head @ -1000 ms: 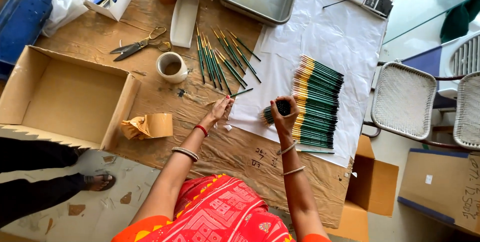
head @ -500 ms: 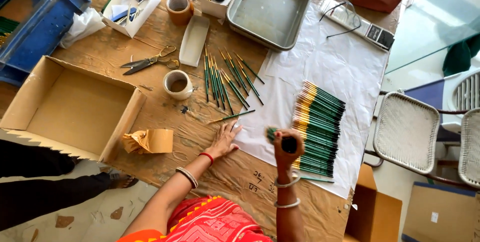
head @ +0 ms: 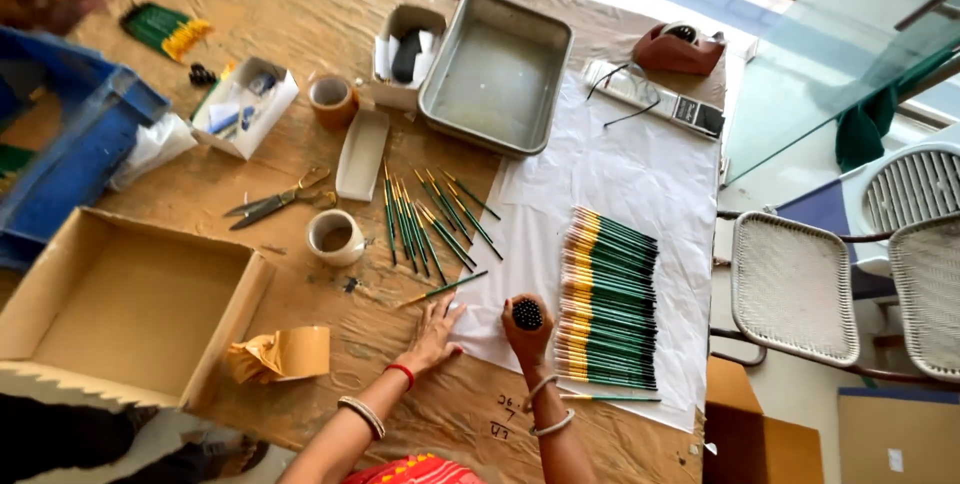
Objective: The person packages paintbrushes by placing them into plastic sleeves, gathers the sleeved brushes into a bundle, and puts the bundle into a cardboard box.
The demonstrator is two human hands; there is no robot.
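My right hand (head: 527, 342) grips an upright bundle of green pencils (head: 527, 314), seen end-on, just left of a neat row of green pencils (head: 607, 300) lying on white paper (head: 640, 179). My left hand (head: 433, 334) rests flat on the brown table, fingers spread, beside a single green pencil (head: 442, 289). Several loose green pencils (head: 430, 219) lie fanned out beyond it.
An open cardboard box (head: 120, 309) sits at the left, crumpled brown paper (head: 278, 354) beside it. Tape rolls (head: 334, 237), scissors (head: 272, 201), a metal tray (head: 495, 72), a tape dispenser (head: 680, 46) and a blue crate (head: 60, 159) lie further off. White chairs (head: 795, 289) stand right of the table.
The view has tilted up toward the far end of the table. My right hand still holds the bundle upright; my left hand has settled flat near the single pencil.
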